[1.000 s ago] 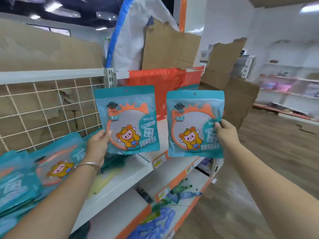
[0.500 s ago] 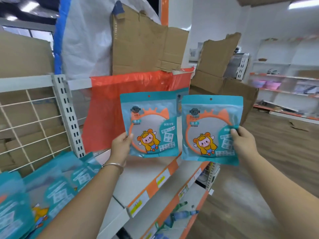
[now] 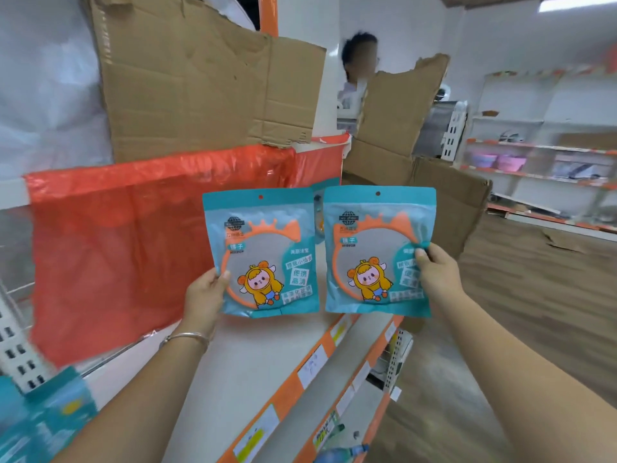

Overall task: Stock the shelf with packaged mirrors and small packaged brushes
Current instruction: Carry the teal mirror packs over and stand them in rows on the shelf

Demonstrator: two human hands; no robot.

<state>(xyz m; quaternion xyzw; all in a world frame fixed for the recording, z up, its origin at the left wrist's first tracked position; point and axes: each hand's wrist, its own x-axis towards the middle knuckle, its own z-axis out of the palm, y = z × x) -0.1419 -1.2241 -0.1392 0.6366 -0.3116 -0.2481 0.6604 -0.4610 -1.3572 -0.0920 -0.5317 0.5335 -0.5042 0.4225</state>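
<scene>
The left hand point(image 3: 205, 292) pinches one teal plastic-packaged mirror point(image 3: 263, 252) by its left edge; the right hand point(image 3: 434, 272) pinches a matching packaged mirror point(image 3: 374, 248), both upright above the white shelf point(image 3: 253, 362).

Left mirror pouch point(image 3: 263, 252): teal border, grey centre, orange ring with crown points, cartoon figure in a yellow hood, white lettering.
Right mirror pouch point(image 3: 377, 248): same print.
Plastic sheet point(image 3: 117, 242), far left: translucent red-orange.
Cardboard point(image 3: 200, 85) above it: plain brown.
Shelf point(image 3: 253, 355): white board, orange front strip with white and yellow labels.
Bracelet point(image 3: 187, 337): silver.
Floor point(image 3: 534, 312), right: brown wood grain.
Bowls point(image 3: 497, 161), far right: pink and purple.
</scene>
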